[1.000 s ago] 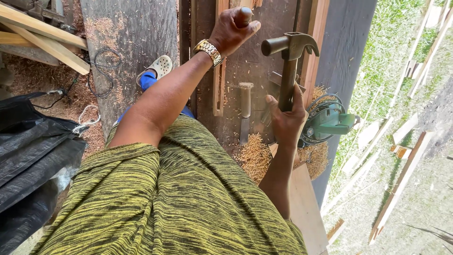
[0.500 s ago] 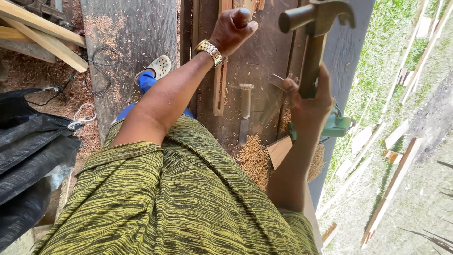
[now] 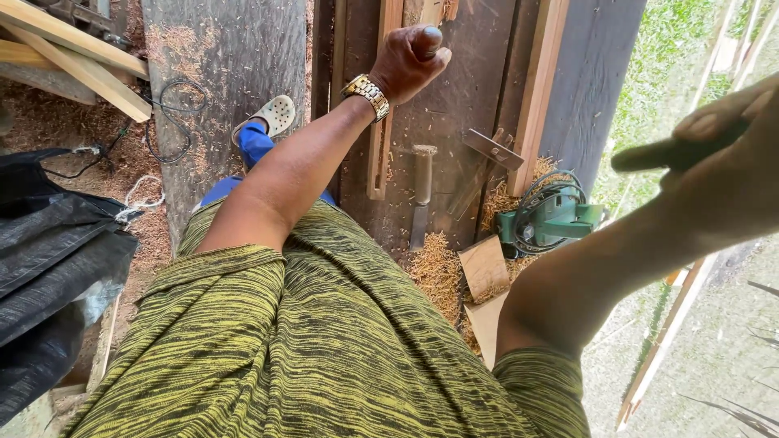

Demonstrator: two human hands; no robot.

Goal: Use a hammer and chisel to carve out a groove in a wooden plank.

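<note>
My left hand (image 3: 410, 61) is a closed fist with the thumb on top, resting at the far end of a narrow wooden strip (image 3: 380, 166) on the dark workbench (image 3: 454, 89). Whatever the fist may hold is hidden. A gold watch (image 3: 367, 91) sits on that wrist. My right hand (image 3: 722, 150) is raised high at the right, close to the camera and blurred. It grips the handle of a hammer (image 3: 661, 152). The hammer's head is out of the frame.
A chisel (image 3: 422, 195), a metal bracket (image 3: 492, 150) and a green power tool (image 3: 556, 219) with a coiled cord lie on the bench among wood shavings (image 3: 438, 272). Black plastic sheet (image 3: 49, 259) and planks (image 3: 73, 49) lie left. Grass (image 3: 673, 49) is right.
My right hand has swung the hammer up and towards the camera, taking the head out of view. The left fist has stayed on the strip.
</note>
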